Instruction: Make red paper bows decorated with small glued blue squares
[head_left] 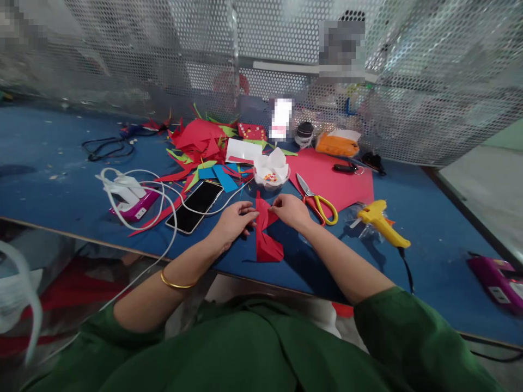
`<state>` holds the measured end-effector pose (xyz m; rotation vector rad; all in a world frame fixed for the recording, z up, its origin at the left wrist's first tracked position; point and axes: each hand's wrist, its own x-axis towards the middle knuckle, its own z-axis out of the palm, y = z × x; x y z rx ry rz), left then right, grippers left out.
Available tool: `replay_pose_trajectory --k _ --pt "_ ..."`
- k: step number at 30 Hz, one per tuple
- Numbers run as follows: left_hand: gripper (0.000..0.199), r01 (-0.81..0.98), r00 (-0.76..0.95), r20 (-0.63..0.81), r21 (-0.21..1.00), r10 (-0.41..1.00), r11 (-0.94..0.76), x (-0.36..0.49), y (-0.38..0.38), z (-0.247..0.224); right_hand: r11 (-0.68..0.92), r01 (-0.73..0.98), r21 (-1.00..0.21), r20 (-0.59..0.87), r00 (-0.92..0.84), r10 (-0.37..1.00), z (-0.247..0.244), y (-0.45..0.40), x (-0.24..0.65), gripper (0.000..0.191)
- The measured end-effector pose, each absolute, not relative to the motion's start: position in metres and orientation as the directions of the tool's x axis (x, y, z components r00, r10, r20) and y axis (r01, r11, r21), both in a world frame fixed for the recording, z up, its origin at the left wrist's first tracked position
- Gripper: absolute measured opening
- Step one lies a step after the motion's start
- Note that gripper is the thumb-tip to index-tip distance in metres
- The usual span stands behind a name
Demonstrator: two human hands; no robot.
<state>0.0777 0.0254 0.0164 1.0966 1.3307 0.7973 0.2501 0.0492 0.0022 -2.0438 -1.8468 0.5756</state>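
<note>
A cut and folded piece of red paper (269, 249) lies on the blue table before me, with curved notches along its right side. My right hand (291, 211) pinches a flap on the paper's right side between thumb and fingertips. At its left edge rests my left hand (235, 222), fingers loosely bent and apart, the thumb tip at the paper. Just beyond the hands stands a clear bowl (267, 182) lined with white paper, holding small coloured bits. Scissors (316, 202) with red and yellow handles lie to the right of my right hand.
A yellow glue gun (382, 222) lies right, its cord over the table edge. At left are a phone (196, 207), a white cable (175, 218) and a purple power strip (137, 206). Paper scraps (200, 139) and a red sheet (347, 185) lie before a perforated metal screen (278, 38).
</note>
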Motion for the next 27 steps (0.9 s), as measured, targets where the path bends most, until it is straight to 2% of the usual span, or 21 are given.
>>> replay_pose_trajectory --k 6,8,13,16,21,24,27 --pt "0.040 0.132 0.128 -0.337 0.938 0.933 0.320 0.079 0.024 0.015 -0.133 0.839 -0.527 -0.068 0.115 0.991 -0.001 0.048 0.247 0.015" --pt "0.041 0.134 0.131 -0.332 0.939 0.934 0.315 0.079 0.024 0.014 -0.134 0.824 -0.550 -0.065 0.117 0.991 -0.002 0.049 0.245 0.011" --pt "0.042 0.154 0.107 -0.298 0.947 0.949 0.281 0.079 0.022 0.011 -0.119 0.739 -0.663 -0.063 0.104 0.993 -0.004 0.046 0.247 0.011" --pt "0.038 0.167 0.096 -0.278 0.951 0.956 0.260 0.078 0.022 0.012 -0.101 0.630 -0.770 -0.059 0.088 0.994 -0.004 0.042 0.250 0.013" --pt "0.007 0.165 0.211 -0.252 0.962 0.944 0.219 0.079 0.021 0.017 -0.043 0.385 -0.922 0.008 0.130 0.992 0.002 0.030 0.255 0.019" --pt "0.012 0.127 0.306 -0.189 0.979 0.933 0.156 0.081 0.021 0.022 0.003 0.270 -0.963 0.048 0.161 0.986 0.010 0.015 0.261 0.024" --pt "0.009 0.110 0.349 -0.153 0.986 0.925 0.121 0.082 0.022 0.033 0.031 0.184 -0.983 0.063 0.170 0.983 0.018 -0.002 0.273 0.032"
